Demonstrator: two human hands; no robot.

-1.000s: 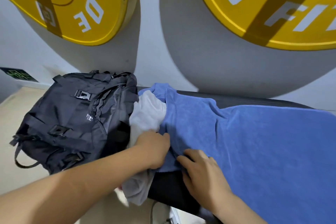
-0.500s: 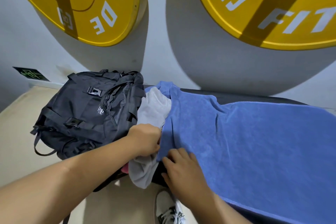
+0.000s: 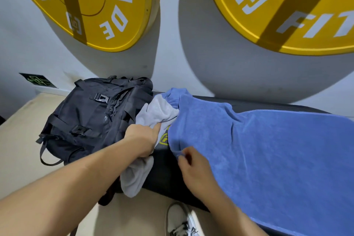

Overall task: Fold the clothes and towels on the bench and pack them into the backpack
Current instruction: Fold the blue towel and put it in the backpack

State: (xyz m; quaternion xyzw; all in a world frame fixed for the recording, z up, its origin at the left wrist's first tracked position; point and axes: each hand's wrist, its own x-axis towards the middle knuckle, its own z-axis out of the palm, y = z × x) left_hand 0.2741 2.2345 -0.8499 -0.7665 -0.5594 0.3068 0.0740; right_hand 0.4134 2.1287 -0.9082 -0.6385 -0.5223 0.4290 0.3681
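The black backpack (image 3: 90, 119) sits at the left end of the padded black table (image 3: 164, 176), lying on its side with its buckled front turned up and a strap loop hanging off the near edge. Just beside it, pressed against its right side, is a bunched grey cloth (image 3: 159, 110). The left hand (image 3: 142, 140) has its grip closed round the middle of this cloth. One part of the cloth stands up above the knuckles and the other hangs down over the table's front edge.

A blue towel (image 3: 268, 149) lies spread flat along the rest of the table, reaching out of view on the right. Its left end is rumpled and overlaps the grey cloth at the far side. The right hand (image 3: 191, 167) is at the towel's near left edge, its fingertips narrowed to a pinch on the hem, though motion blur softens the detail. A yellow-green logo on the table shows between the two hands.

Two big yellow weight plates (image 3: 99, 9) are up on the pale wall (image 3: 172, 44) behind. A white shoe (image 3: 180, 220) stands on the beige floor (image 3: 19, 149) below.
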